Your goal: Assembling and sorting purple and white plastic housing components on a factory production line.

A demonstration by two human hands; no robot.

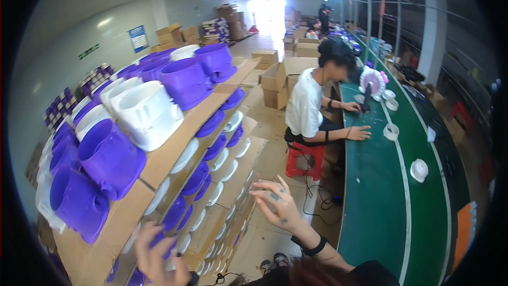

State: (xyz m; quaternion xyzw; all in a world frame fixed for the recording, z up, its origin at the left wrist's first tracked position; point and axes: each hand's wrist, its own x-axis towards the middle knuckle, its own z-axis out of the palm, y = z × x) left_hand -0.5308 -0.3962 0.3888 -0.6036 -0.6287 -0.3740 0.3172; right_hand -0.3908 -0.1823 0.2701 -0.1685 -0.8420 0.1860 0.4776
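Now my left hand [159, 257] reaches, fingers spread and empty, for the purple and white plastic parts [182, 209] on the cardboard rack [159, 161]; my right hand [276, 201] hovers open. Next, I judge, comes closing on one part.

Two hands [276, 201], one red stool [304, 161]

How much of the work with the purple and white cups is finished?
Done: purple shells and white shells sit stacked on the cardboard rack, with small white parts on the green belt. In hand: nothing; the left hand reaches the lower shelves, the right hand hangs open. Left: I cannot tell.
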